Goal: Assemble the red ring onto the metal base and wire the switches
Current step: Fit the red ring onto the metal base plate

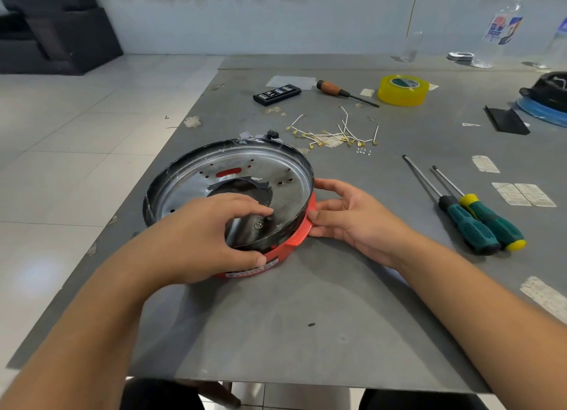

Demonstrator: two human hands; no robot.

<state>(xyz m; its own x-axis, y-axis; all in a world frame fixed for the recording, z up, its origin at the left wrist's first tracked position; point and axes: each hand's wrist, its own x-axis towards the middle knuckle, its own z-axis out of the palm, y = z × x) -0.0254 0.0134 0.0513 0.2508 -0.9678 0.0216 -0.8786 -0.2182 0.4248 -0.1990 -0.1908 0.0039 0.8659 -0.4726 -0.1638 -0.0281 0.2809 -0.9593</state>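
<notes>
A round metal base (276,170) with a dark rim sits tilted on the grey table, its near side resting in the red ring (299,233). My left hand (211,238) grips the base's near rim, fingers curled inside and thumb outside against the ring. To the right, my right hand (352,216) pinches the red ring's side tab, thumb on the ring and fingers behind the rim. A small black switch (271,133) lies just beyond the base. White wires with brass terminals (334,133) lie further back.
Two green-handled screwdrivers (478,222) lie to the right. Further back are a wooden-handled screwdriver (340,92), a yellow tape roll (402,89), a black bit case (277,94), several tiny screws (363,151) and bottles. The table's left edge drops to a tiled floor.
</notes>
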